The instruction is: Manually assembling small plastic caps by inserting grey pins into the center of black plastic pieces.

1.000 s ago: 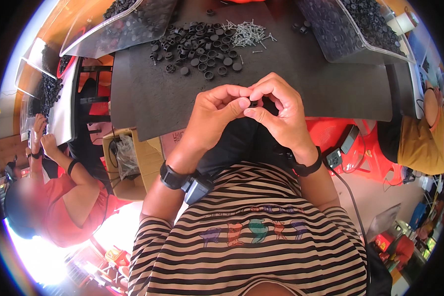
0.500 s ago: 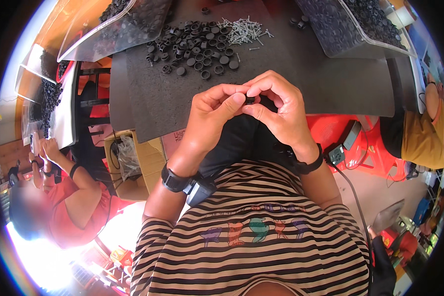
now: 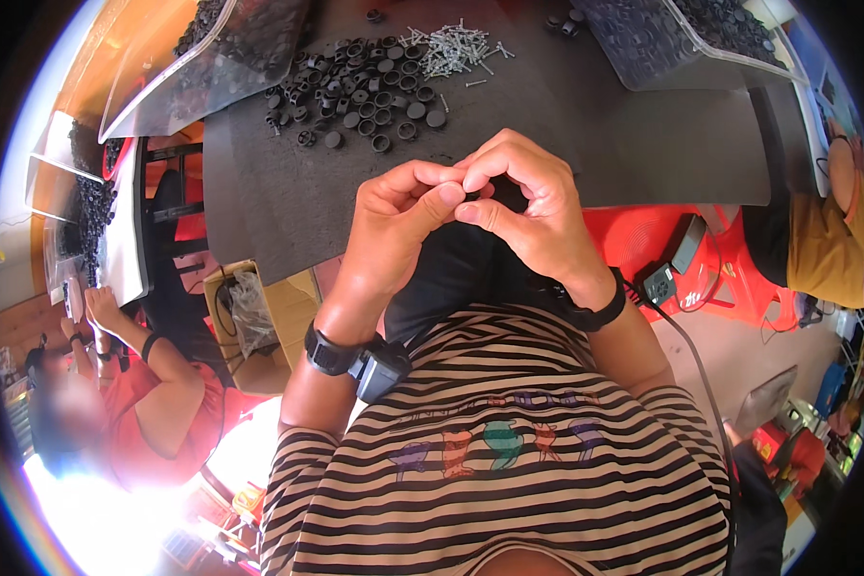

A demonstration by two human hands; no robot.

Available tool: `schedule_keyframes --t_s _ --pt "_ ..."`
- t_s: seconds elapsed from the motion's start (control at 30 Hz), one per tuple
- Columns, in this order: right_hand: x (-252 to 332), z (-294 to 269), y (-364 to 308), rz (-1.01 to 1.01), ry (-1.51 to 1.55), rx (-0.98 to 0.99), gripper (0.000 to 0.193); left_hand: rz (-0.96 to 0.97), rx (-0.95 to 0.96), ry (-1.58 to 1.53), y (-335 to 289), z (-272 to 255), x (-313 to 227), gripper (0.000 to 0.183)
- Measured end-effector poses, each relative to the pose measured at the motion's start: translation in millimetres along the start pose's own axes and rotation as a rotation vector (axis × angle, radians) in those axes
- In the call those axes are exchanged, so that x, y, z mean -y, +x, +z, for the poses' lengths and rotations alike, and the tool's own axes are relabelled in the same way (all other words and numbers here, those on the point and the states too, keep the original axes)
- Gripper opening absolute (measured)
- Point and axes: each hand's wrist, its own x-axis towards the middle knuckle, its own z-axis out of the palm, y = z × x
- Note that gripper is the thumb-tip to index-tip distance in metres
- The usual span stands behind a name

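Observation:
My left hand [image 3: 398, 216] and my right hand [image 3: 528, 197] meet at the near edge of the dark table, fingertips pressed together. Between them they pinch a small black plastic part [image 3: 471, 196], mostly covered by the thumbs and fingers. Beyond my hands lies a heap of round black plastic caps and rings [image 3: 355, 91]. Beside that heap, to its right, is a pile of silver screws [image 3: 448, 50], with a few lying loose.
Clear bins of black parts stand at the far left [image 3: 211, 72] and far right [image 3: 682, 48]. A cardboard box [image 3: 288, 307] sits below the table at left, a red plastic stool [image 3: 730, 278] at right. A person in red [image 3: 168, 413] works at the left; another person's mustard-coloured clothing [image 3: 828, 254] shows at right.
The view has shifted slightly, so the table and heaps sit a little further left and up. My fingers have closed further over the black part, which shows less now.

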Motion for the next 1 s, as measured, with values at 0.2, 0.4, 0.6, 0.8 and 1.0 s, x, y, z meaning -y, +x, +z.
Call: schedule_keyframes --t_s 0.2,0.4,0.6,0.8,1.0 --pt "1 1 -1 -0.031 -0.012 -0.014 0.022 0.009 0.018 0.027 1 1 1 0.012" --pt "0 2 -2 -0.058 -0.039 -0.023 0.023 -0.021 0.001 0.038 -1 5 -4 0.015" --pt "-1 4 -2 -0.052 -0.034 0.017 0.025 -0.076 -0.009 -0.049 -5 4 -8 0.016" --pt "-1 2 -2 -0.114 -0.096 0.022 0.029 -0.051 -0.038 -0.052 -8 3 -7 0.018" --pt "3 -1 -4 -0.168 -0.139 0.008 0.032 -0.023 -0.062 -0.017 -9 4 0 0.020"
